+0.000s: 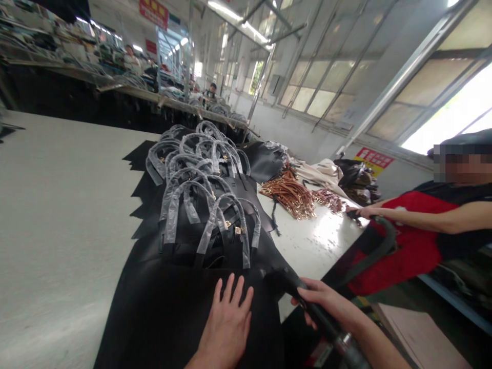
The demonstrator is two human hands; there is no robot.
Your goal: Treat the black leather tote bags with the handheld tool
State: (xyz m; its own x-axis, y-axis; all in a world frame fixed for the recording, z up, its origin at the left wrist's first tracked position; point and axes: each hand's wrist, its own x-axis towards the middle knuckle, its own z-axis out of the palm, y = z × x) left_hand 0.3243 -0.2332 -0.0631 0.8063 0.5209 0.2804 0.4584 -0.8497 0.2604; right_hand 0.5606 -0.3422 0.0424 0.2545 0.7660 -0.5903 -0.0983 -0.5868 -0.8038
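My left hand (226,323) lies flat, fingers spread, on the black leather bag (165,318) nearest me at the table's front. My right hand (326,305) is closed around a black tube-like tool (292,287) whose dark tip rests on the same bag's right edge. Its hose (369,256) loops off to the right. Behind the bag, several more black bags (207,215) lie in a row, their handles wrapped in clear plastic.
The white table (57,230) stretches left and ahead. A pile of brown and gold straps (292,197) lies beyond the bags. A person in a red apron (407,241) stands at the right, one hand (363,211) on the table. More benches and people are far back.
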